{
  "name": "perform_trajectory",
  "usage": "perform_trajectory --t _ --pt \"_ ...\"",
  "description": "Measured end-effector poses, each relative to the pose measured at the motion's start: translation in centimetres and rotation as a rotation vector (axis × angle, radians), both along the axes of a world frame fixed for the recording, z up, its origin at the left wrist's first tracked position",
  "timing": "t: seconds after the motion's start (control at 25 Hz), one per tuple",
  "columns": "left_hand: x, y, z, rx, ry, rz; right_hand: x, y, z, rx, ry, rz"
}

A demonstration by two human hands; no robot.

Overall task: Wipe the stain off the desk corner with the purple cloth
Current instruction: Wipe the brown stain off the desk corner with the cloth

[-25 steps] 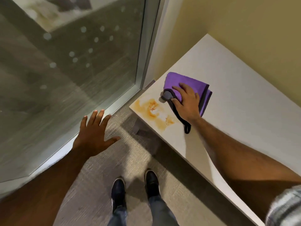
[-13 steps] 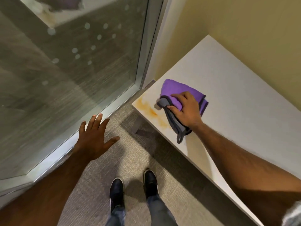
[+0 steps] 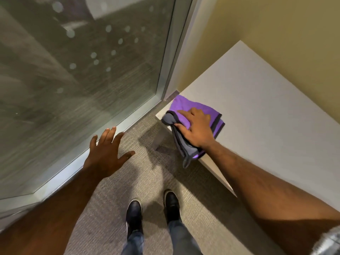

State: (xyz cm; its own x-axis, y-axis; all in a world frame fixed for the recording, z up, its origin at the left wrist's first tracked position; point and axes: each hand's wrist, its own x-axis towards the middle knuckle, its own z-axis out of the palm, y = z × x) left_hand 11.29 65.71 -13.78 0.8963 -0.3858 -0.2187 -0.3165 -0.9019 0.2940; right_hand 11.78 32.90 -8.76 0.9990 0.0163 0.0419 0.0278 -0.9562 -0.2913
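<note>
Right hand (image 3: 196, 128) pressing purple cloth (image 3: 185, 109) on desk (image 3: 257, 116) corner (stain hidden), left hand (image 3: 104, 153) spread, empty

Black shoes (image 3: 134, 216), blue jeans (image 3: 180, 234)

Single head-worn wide-angle view, looking steeply down and slightly forward from standing height. Near field: both forearms and the shoes (image 3: 152, 212) at bottom centre. Desk (image 3: 257, 107) corner sits right of centre, glass panel (image 3: 77, 70) fills the left, possibly a door. Edges bend from lens distortion. No second view to overlap.
</note>
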Motion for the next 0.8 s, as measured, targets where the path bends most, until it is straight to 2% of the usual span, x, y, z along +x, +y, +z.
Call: perform_trajectory --t 0.16,0.28,0.36,0.44,0.56,0.64,0.72,0.8 --pt "0.3 1.1 -0.4 -0.011 0.008 0.044 1.9 -1.2 0.2 -0.092 0.016 -0.361" --pt "0.3 1.3 -1.0 -0.022 0.011 0.065 5.1 1.1 0.4 -0.103 0.035 -0.403" --pt "0.1 0.9 -1.1 -0.026 0.029 0.085 5.8 2.9 0.3 -0.095 0.023 -0.311" --pt "-0.2 0.3 -1.2 -0.006 0.058 0.084 4.3 4.2 0.1 -0.086 0.009 -0.121" --pt "-0.5 -0.3 -1.1 -0.018 0.057 0.051 -1.3 2.8 0.2 -0.067 -0.014 0.132" --pt "-0.5 -0.2 -0.8 -0.029 0.057 0.056 -5.8 0.3 -0.2 -0.086 -0.037 0.153" --pt "-0.5 0.0 -0.8 -0.029 0.062 0.058 -8.4 -1.9 -0.3 -0.046 -0.053 -0.002" --pt "-0.5 0.4 -0.9 -0.020 0.068 0.054 -7.4 -2.3 0.0 -0.004 0.011 -0.259"
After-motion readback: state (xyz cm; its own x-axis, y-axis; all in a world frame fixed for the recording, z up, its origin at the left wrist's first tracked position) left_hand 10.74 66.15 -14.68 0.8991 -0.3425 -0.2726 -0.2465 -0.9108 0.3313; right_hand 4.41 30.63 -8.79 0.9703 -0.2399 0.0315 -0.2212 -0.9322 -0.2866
